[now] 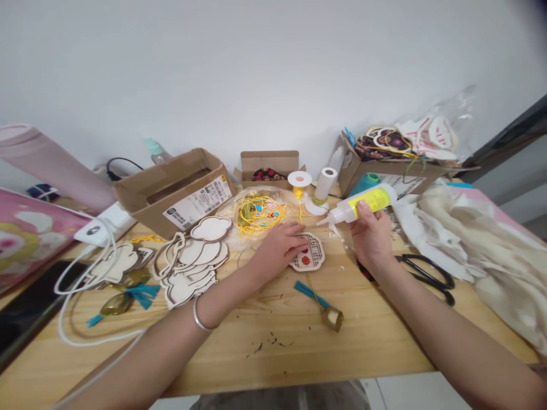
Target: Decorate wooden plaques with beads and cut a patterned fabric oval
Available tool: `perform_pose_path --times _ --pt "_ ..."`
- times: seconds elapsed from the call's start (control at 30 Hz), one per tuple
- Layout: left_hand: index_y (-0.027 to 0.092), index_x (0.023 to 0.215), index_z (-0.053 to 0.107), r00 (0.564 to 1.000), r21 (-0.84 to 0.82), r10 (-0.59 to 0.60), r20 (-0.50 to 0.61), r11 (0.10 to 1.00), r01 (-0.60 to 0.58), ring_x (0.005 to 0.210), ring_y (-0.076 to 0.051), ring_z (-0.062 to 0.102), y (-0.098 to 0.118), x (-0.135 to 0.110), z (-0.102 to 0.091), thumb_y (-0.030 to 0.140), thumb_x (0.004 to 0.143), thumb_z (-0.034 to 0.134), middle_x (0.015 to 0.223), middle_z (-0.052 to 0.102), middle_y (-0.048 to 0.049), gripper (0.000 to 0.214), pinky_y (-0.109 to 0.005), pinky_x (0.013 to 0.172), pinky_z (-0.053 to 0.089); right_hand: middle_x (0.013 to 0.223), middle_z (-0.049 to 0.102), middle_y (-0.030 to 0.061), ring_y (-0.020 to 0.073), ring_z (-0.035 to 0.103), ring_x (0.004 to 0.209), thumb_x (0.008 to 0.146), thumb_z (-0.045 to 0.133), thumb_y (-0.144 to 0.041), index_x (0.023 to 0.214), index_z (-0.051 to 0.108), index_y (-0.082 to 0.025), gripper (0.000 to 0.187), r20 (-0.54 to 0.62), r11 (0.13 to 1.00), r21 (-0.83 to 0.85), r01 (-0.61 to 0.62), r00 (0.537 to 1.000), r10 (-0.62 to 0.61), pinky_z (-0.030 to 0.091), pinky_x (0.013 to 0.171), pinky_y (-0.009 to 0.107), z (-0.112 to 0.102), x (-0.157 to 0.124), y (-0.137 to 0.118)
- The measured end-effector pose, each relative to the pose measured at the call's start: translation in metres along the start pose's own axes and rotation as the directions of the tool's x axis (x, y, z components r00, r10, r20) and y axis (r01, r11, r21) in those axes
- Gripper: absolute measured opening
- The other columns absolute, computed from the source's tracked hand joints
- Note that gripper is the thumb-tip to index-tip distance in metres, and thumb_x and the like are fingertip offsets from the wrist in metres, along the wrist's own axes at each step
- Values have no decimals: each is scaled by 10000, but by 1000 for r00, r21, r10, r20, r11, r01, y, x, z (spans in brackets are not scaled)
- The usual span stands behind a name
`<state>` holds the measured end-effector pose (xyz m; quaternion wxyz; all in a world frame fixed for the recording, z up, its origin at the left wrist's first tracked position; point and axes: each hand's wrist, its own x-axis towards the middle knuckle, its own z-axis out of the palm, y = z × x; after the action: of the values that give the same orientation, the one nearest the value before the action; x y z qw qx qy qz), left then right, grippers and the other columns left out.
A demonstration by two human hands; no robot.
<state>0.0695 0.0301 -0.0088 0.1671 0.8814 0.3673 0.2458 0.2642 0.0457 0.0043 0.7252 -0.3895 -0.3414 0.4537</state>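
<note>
Wooden table [307,364], pale latticed plaque [315,253], yellow-labelled bottle [376,198]

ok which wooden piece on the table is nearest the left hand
The latticed plaque with the red ornament, partly under the left hand. The pale wooden pieces lie piled farther left, showing no lattice.

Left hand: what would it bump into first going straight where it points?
Past the lattice piece beneath it, the left hand would likely meet the bottle in the right hand; height unclear.

Soft light; stretched, slightly blurry edges
</note>
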Motion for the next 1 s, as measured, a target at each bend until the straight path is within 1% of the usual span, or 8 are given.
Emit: perform_pose_path --times 0.17,0.27,0.43,0.57,0.73,0.8,0.9,1.0 --pt "211 1027 704 1000 -15 1 5 1000 -1 1165 -254 549 -7 -5 4 257 916 460 1257 614 -123 272 -501 1000 405 710 657 -17 132 625 584 574 811 -442 732 590 -207 359 -31 1000 -14 -11 999 10 536 507 237 -2 3 -1" --pt "218 1078 682 1000 -15 -3 19 1000 4 1185 -242 538 -9 -5 4 261 925 442 1274 605 -114 287 -486 1008 398 710 657 -14 133 628 589 607 792 -450 747 588 -205 349 -8 1000 -20 -11 1000 11 537 509 238 -3 3 0" --pt "217 1068 685 999 -48 -2 47 999 4 1205 -254 527 -11 -4 5 263 916 467 1278 604 -109 270 -506 1015 375 712 652 -19 126 620 580 614 791 -439 747 584 -205 339 -2 1000 -15 -9 1000 9 532 505 229 -3 3 0" --pt "205 1028 701 999 -105 -31 13 994 33 1168 -255 558 -11 -3 6 253 886 526 1245 627 -110 231 -488 1000 404 683 636 -35 104 603 550 592 810 -413 735 574 -205 346 0 1000 8 -24 1000 24 506 466 195 -2 2 -2" --pt "199 999 707 988 -181 -137 -65 976 123 1128 -223 587 -8 -6 0 298 885 521 1202 652 -91 239 -413 984 451 683 648 -35 105 612 554 538 838 -406 727 586 -203 375 -17 999 37 -32 999 33 526 481 192 0 2 -4" --pt "197 1008 705 993 -143 -102 -52 985 94 1149 -228 571 -6 -10 -4 307 900 493 1219 641 -98 262 -420 998 438 696 656 -27 118 622 572 536 837 -412 729 595 -201 375 -27 999 37 -31 999 32 540 501 212 -1 2 -4" --pt "193 1087 674 1000 -29 -1 21 1000 1 1198 -259 527 -5 -19 -5 297 910 474 1278 600 -123 287 -483 1027 388 711 663 -20 132 636 601 556 829 -422 755 599 -200 376 -23 998 47 -29 999 30 559 543 239 -2 3 -4" --pt "186 1183 616 997 57 33 71 998 -37 1241 -293 484 -6 -29 -2 310 903 489 1341 541 -154 331 -547 1042 343 705 663 -26 119 638 601 574 829 -401 764 597 -197 362 -10 997 70 -24 1000 25 551 536 215 -3 4 -3"
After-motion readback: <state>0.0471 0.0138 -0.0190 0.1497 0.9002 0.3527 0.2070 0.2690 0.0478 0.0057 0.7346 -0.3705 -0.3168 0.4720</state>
